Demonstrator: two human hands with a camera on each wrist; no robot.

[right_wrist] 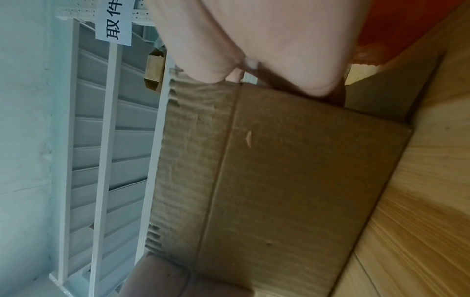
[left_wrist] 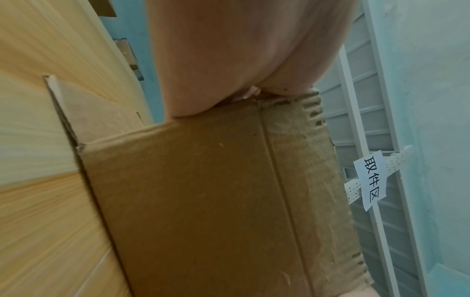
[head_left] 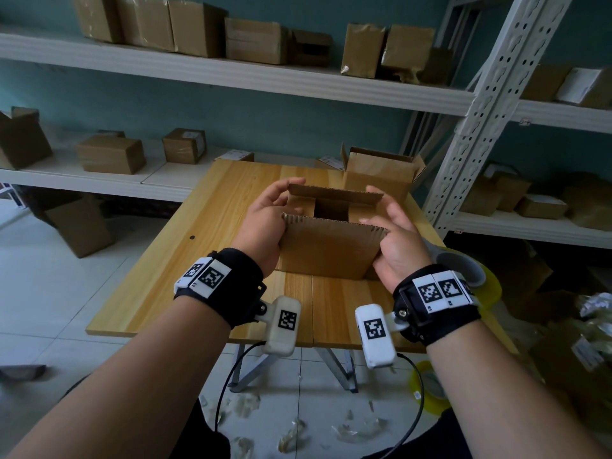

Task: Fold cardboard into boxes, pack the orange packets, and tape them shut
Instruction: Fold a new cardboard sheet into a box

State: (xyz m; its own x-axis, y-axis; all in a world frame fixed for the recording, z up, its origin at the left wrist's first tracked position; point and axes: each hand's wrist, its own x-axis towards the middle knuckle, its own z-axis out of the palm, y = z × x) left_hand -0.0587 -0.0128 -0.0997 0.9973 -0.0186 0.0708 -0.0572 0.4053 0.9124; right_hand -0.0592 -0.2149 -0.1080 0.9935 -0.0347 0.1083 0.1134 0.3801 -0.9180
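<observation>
A brown cardboard box (head_left: 328, 250) stands on the wooden table (head_left: 205, 260) with its top flaps partly folded inward and a dark gap in the middle. My left hand (head_left: 265, 220) grips its left side, fingers curled over the far flap. My right hand (head_left: 395, 236) grips the right side, thumb on the near flap. In the left wrist view the box wall (left_wrist: 203, 201) fills the frame under my palm (left_wrist: 229, 60). The right wrist view shows the same box (right_wrist: 292, 170) below my right hand (right_wrist: 254, 40). No orange packet can be made out clearly.
A second open box (head_left: 381, 175) stands at the table's far right. A tape roll (head_left: 463, 266) lies on the table behind my right wrist; another yellow roll (head_left: 430, 389) lies on the floor. Shelves (head_left: 231, 74) with several boxes line the wall. Scraps litter the floor.
</observation>
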